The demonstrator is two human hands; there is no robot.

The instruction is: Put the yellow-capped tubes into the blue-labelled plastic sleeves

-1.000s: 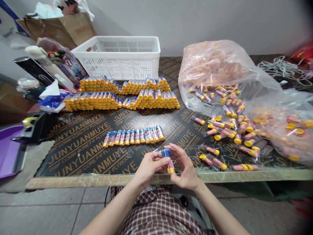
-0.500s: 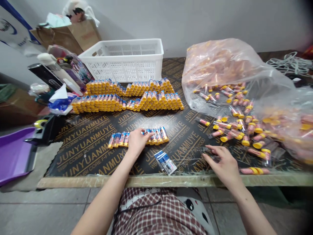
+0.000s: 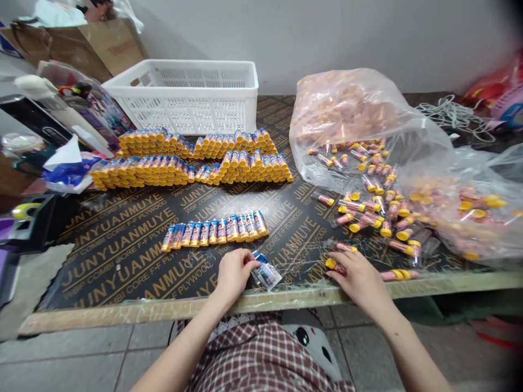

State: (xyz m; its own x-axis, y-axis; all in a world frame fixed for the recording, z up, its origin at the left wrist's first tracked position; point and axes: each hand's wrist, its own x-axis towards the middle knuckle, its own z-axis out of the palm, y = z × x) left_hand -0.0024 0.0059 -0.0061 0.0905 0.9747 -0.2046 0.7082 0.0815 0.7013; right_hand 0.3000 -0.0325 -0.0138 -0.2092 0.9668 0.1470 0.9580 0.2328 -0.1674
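My left hand [image 3: 233,276] is closed in a pinch at the left edge of a small stack of blue-and-clear printed labels [image 3: 267,275] near the table's front edge. How many labels the fingertips hold cannot be seen. On the right, my right hand [image 3: 362,277] has its thumb and fingers around a clear tube with a yellow cap [image 3: 335,267] and pink contents. A second such tube [image 3: 343,247] lies just beyond its fingertips. Behind my left hand, a row of labelled tubes [image 3: 216,231] lies side by side, yellow ends towards me.
Stacked labelled tubes [image 3: 143,171] stand before a white plastic basket [image 3: 183,106]. A large clear bag [image 3: 351,103] spills loose unlabelled tubes [image 3: 379,209] on the right. Bottles, a tissue pack [image 3: 67,171] and a black tape dispenser [image 3: 38,220] line the left side. Cables [image 3: 453,117] lie at the back right.
My left hand has left the row of tubes and come down to the labels. My right hand has closed on a yellow-capped tube. The view has shifted to the right.
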